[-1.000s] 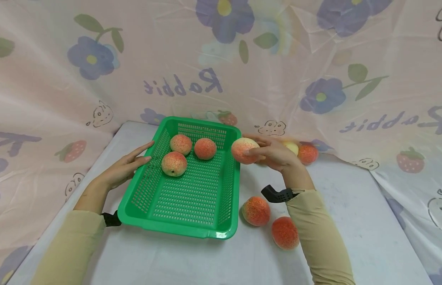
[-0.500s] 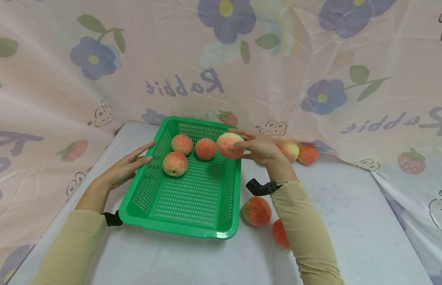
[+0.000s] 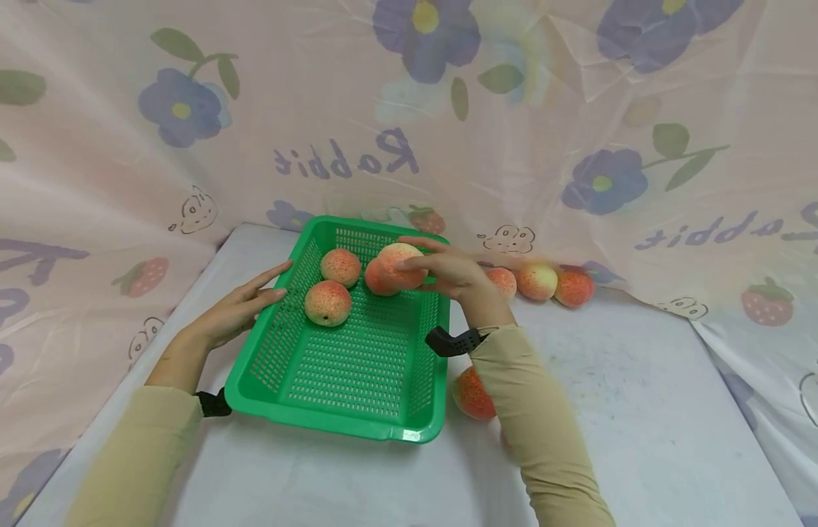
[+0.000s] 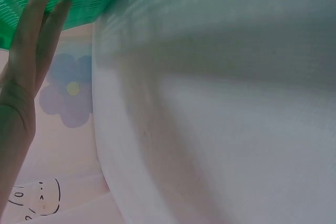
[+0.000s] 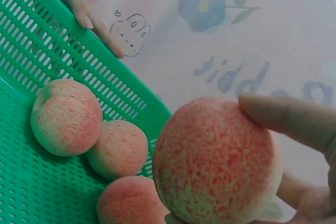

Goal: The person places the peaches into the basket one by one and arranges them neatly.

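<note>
Aloft in the right hand [image 3: 448,272], a speckled peach [image 5: 218,161] hung over the green basket [image 3: 316,423]

The right hand's grip was spread only as wide as the fruit, pinching it with the thumb laid against its near side. The speckled peach was inside the outline of the basket, toward its far right part, and in the head view it partly covered a redder peach [image 5: 128,200] lying on the basket floor; whether the two touched could not be told. The left hand [image 3: 240,311] had hold of nothing: its grip was loose, the fingers stretched out nearly straight, their tips against the basket's left side at the rim.

Two more fruits lay in the basket's far left part, close together: a back peach [image 3: 340,267] and a front peach [image 3: 328,303], the latter showing a small dark spot. The basket, with slotted walls and floor, stood on a white-covered desk [image 3: 646,410].

Beyond the right forearm, a pink peach [image 3: 501,282], a yellow-topped peach [image 3: 537,282] and a red peach [image 3: 575,288] formed a row along the desk's far edge. Just beside the basket's right side lay a mottled peach [image 3: 471,394], partly behind the tan right sleeve [image 3: 534,424], which hid nearly all of another fruit [image 3: 506,441]. A patterned cloth [image 3: 488,161] with purple flowers and mirrored "Rabbit" lettering hung behind.
</note>
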`<action>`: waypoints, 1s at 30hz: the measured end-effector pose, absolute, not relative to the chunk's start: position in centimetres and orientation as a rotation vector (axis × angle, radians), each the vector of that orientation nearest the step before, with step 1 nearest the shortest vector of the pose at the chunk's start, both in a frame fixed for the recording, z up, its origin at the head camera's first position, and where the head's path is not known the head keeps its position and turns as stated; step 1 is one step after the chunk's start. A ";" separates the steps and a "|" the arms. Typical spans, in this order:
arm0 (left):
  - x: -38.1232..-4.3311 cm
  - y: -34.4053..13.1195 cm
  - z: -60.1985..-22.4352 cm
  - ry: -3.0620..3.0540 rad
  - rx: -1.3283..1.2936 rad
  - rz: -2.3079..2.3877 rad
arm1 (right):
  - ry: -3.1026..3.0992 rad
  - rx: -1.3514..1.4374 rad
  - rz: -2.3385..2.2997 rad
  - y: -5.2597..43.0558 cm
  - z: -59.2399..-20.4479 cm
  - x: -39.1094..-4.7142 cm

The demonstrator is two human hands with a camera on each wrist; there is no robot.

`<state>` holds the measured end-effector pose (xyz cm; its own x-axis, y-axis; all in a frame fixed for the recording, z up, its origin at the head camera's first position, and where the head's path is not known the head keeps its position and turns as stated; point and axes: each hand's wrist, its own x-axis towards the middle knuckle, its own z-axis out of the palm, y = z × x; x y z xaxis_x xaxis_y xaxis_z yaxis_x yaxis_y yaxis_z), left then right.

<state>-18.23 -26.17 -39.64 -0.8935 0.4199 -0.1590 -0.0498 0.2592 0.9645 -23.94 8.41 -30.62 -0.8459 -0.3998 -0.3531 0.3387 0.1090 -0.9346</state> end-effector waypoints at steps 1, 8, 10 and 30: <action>-18.2 -26.2 -39.7 2.153 0.336 1.670 | 1.855 -0.048 -1.794 8.2 -30.8 -24.0; -18.2 -26.2 -39.8 2.160 0.324 1.666 | 1.880 0.006 -1.786 6.9 -31.9 -24.0; -18.2 -26.2 -39.8 2.162 0.322 1.667 | 1.885 0.015 -1.782 6.6 -32.3 -24.0; -18.4 -26.3 -40.0 2.150 0.346 1.689 | 1.839 0.091 -1.714 3.4 -34.8 -23.9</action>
